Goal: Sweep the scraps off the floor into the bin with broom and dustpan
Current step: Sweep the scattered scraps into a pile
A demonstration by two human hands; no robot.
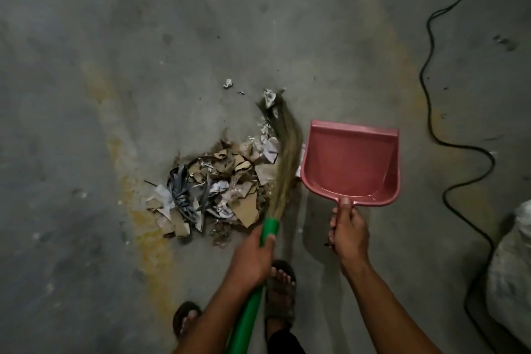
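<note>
One pile of scraps (215,190) lies in the middle of the floor (86,66). The broom (284,158), gripped by the left hand (253,256), gathers stray bits. The right hand (349,231) holds the empty dustpan (350,164) just beside, probably ready to receive them.

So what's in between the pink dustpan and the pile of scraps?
The broom's bristles, seen in the head view. They hang between the dustpan and the scrap pile.

left hand (253,256) grips broom (283,158) | right hand (349,228) holds dustpan (352,164)
</note>
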